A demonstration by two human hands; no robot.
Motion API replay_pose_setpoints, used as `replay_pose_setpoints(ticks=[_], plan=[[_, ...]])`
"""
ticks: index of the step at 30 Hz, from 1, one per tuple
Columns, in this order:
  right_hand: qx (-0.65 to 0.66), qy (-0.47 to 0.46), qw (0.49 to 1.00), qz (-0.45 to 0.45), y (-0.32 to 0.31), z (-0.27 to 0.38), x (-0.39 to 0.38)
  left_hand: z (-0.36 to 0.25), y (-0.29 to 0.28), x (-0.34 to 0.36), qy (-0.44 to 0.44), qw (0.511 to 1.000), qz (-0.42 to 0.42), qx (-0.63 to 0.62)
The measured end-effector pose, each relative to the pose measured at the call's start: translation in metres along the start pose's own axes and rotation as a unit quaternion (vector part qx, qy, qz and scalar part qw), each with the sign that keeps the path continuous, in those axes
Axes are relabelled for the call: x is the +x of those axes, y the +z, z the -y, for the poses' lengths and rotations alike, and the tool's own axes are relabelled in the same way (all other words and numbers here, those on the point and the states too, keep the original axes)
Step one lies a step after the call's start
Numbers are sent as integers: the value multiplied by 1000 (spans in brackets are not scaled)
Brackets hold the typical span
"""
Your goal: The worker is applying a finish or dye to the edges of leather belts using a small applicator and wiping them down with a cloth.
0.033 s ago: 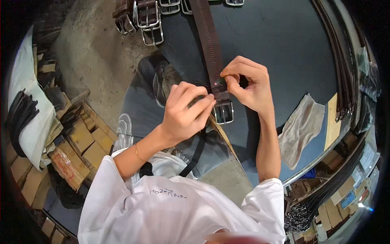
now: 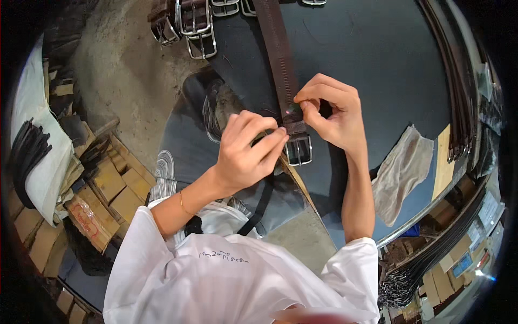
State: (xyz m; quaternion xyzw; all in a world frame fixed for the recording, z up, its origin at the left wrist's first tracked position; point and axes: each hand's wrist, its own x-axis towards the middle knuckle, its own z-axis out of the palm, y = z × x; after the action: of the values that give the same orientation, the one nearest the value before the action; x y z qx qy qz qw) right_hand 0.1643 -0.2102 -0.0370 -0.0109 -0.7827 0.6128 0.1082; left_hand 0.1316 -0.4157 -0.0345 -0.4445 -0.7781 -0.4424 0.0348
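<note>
A dark brown stitched leather belt runs from the far edge of the view down the dark tabletop. Its silver buckle lies at the near end, with a leather keeper loop just above it. On the belt's left side, my left hand is closed in a pinch, thumb and fingertip by the keeper. My right hand pinches at the right edge of the strap, slightly farther up. Whatever lies between either set of fingertips is too small or hidden to make out.
Several buckled belts hang over the table's far left edge. A crumpled grey cloth lies on the dark tabletop to the right, near a bundle of dark straps. Cardboard boxes are piled at left.
</note>
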Motion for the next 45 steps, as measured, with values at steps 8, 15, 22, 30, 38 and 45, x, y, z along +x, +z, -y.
replay_pose_setpoints(ticks=[8, 15, 22, 30, 38, 45], plan=[[-27, -31, 998, 45, 2, -7, -1, 14, 9, -16, 16, 998, 15, -63], [-60, -39, 996, 54, 2, -7, -1, 14, 8, -17, 19, 998, 20, -62], [-66, -35, 995, 60, 2, -6, 0, 12, 8, -15, 13, 998, 14, -54], [-84, -36, 994, 62, 3, -8, -1, 12, 8, -14, 15, 999, -3, -50], [-72, -28, 995, 68, 3, -8, -1, 12, 8, -17, 16, 1000, 2, -26], [66, 37, 994, -76, -8, -8, -3, 12, 3, -7, 7, 996, 43, -76]])
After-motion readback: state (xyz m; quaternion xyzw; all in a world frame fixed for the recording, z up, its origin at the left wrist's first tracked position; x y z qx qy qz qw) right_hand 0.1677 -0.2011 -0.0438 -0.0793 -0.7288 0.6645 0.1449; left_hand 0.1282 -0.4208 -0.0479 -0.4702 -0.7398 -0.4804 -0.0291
